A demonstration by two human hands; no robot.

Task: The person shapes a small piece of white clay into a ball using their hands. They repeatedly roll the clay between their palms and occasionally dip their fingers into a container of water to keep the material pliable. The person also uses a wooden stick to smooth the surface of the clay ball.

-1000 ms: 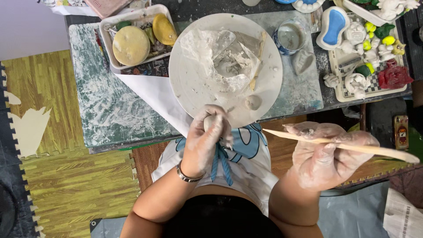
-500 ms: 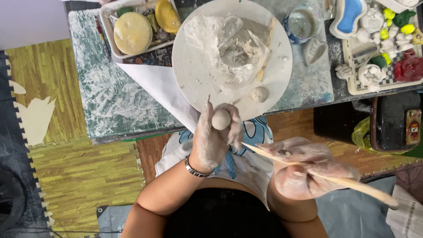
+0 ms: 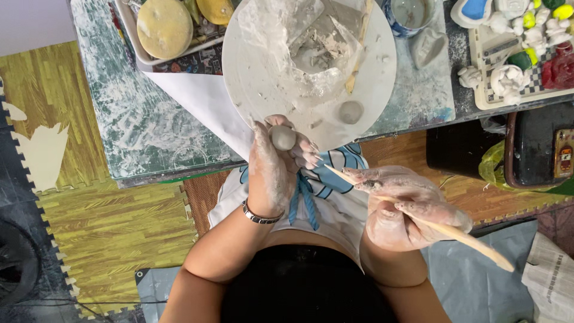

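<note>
Pinching a small clay ball (image 3: 283, 137) between thumb and fingertips, the left hand (image 3: 276, 167) holds it up just over the near rim of a round white board (image 3: 251, 78), while the right hand (image 3: 402, 206) is closed round a long wooden tool (image 3: 430, 222) whose pointed tip aims toward the ball from the right without touching it. Both hands are smeared with wet grey clay, and a metal bracelet (image 3: 258, 215) sits on the left wrist. On the board lie a crumpled clear bag (image 3: 311, 48) of clay scraps, a second, flatter ball (image 3: 351, 111) and what looks like a thin stick (image 3: 359, 48), though the plastic partly hides it. Beyond that, the dusty tabletop (image 3: 143, 119) carries a tray (image 3: 128, 30) with yellow sponges on the left, a cup (image 3: 415, 15) at the top and painted figures (image 3: 514, 54) on the right. As a judgement: the grip is slick, so the ball could slide out and drop onto the apron (image 3: 335, 203) or floor; a hard jab from the tool might dent or split it, or prick a finger behind it.
</note>
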